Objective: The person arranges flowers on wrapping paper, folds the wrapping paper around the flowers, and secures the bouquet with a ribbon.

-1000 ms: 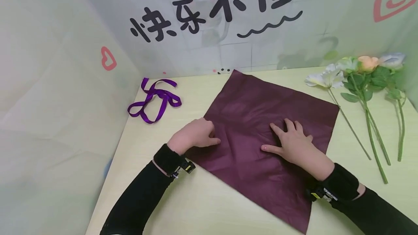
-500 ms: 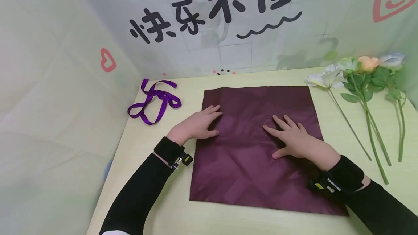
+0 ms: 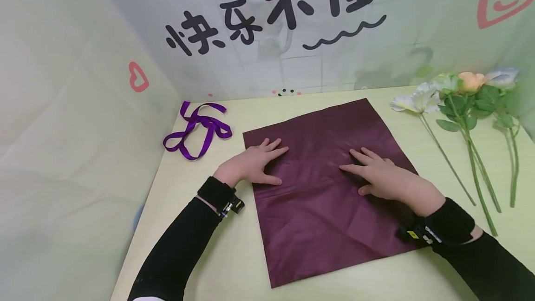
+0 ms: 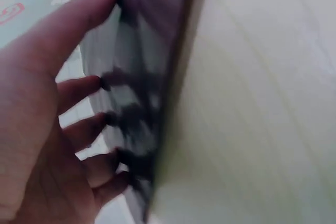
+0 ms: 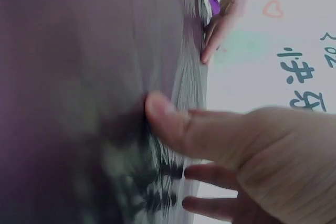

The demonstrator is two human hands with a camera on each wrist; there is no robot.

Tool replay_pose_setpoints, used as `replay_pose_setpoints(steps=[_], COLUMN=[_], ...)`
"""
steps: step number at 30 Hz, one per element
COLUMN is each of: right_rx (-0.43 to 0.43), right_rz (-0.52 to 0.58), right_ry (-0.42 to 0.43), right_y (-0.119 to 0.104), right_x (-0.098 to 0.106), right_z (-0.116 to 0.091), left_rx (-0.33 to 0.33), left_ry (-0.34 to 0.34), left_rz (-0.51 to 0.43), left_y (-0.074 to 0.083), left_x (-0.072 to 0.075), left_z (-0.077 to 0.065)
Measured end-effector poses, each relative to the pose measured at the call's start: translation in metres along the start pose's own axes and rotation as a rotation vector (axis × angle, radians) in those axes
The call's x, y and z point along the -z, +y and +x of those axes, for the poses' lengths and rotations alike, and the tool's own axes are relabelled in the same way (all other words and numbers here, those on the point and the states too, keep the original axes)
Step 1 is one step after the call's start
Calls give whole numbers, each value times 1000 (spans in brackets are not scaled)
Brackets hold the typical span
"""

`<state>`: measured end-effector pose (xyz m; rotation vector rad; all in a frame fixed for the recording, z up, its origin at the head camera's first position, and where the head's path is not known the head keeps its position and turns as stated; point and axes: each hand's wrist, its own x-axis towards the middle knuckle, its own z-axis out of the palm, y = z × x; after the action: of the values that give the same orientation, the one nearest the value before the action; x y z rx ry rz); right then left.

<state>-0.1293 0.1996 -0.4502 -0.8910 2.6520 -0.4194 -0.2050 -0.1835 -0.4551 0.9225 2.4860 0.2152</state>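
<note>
A square sheet of dark purple wrapping paper [image 3: 317, 226] lies on the table at a slight tilt, lightly creased across its middle. My left hand [image 3: 258, 164] rests on its left edge with the fingers spread. On the sheet's right half lies my right hand [image 3: 382, 178], its fingers also spread and their tips touching the paper. The left wrist view shows the thumb and fingertips of the left hand [image 4: 58, 98] touching the glossy sheet [image 4: 157, 3]. In the right wrist view, the right hand [image 5: 247, 156] touches the paper with its thumb tip.
A loosely looped purple ribbon [image 3: 211, 127] lies at the back left of the pale table [image 3: 225, 254]. Several artificial flowers [image 3: 472, 82] with long green stems lie at the right, close to the right forearm. A printed backdrop [image 3: 251, 68] stands behind the table.
The sheet has turned counterclockwise under my hands, from a diamond-like slant through nearly straight to a slight tilt. My left fingers have straightened and spread. The right hand has shifted slightly right.
</note>
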Motion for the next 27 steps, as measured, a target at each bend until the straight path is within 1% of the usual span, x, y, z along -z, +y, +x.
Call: replay_pose_setpoints(steps=[4, 6, 10, 13, 16, 18, 20, 24, 27], right_rx=[-82, -131, -200, -203, -187, -170, -158, -143, -140], right_rz=[-32, -31, -51, -59, -44, -33, -29, -12, 15], right_ry=[38, 54, 153, 211, 191, 161, 130, 69, 40], right_y=[5, 10, 21, 25, 27, 28, 30, 35, 39], right_x=[2, 3, 1, -3, -6, -7, -7, -9, -10], right_z=[-4, -5, -7, -10, -15, -18, -21, -25, -30], left_rx=[57, 71, 73, 73, 65, 57, 59, 95, 118], left_ry=[-36, -41, 12, 71, 104, 103, 77, -1, -21], left_rz=[21, 59, 151, 190, 197, 184, 169, 143, 114], left_y=[7, 14, 28, 33, 33, 31, 29, 24, 26], left_x=[5, 9, 16, 16, 12, 9, 6, 0, -5], left_z=[-8, -14, -23, -24, -22, -20, -19, -18, -20])
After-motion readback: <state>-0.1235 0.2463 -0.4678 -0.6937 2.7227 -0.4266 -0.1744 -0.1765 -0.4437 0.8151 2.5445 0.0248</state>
